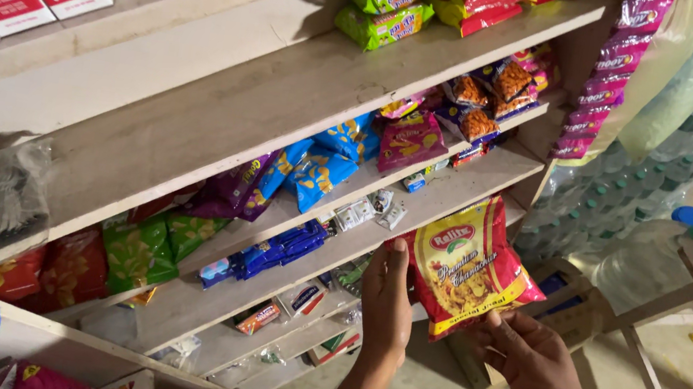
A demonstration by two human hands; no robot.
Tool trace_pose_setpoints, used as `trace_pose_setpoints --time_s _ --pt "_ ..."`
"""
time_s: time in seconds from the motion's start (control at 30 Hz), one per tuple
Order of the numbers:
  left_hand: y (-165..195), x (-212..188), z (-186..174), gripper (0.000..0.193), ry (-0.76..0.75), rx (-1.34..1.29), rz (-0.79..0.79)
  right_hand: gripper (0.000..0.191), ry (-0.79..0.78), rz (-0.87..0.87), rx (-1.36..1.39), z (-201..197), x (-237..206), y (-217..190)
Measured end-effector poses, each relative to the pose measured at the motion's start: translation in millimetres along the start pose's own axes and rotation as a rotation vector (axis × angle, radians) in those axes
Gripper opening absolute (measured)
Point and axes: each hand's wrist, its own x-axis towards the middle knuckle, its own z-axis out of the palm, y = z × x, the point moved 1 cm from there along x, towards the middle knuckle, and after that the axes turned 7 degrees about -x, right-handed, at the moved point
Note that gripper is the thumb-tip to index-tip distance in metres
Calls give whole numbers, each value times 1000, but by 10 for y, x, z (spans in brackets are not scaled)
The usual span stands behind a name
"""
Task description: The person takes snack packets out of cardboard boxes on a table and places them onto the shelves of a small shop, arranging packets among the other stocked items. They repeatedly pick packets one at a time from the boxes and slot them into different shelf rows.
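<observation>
Beside wooden shelves (222,114), both hands hold snack packet (467,266) upright, tilted.

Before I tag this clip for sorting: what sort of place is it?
Likely a small grocery shop: pale wooden shelves stocked with blue snack packets, plastic-wrapped water bottles, and a red-and-yellow snack bag in both hands.

A snack packet (465,265) is held between two hands, the left hand (386,304) at its left edge and the right hand (533,361) beneath its lower right corner, in front of the shelf unit (223,105). Small pouches (276,248) lie on the shelf behind the left hand. Bottled water packs (658,166) stand right of the shelves.
</observation>
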Motion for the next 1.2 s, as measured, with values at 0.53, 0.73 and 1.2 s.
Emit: trace_pose_setpoints --time_s 0.53,0.73,1.2 --pt "-80 150 -231 35 202 -33 -82 31 -29 11 52 -93 164 194" --pt "36 93 -123 42 239 -48 -241 35 -113 -54 253 -56 189 128" --pt "57 -310 0 67 -115 -13 -399 30 -45 -132 345 -11 170 29"
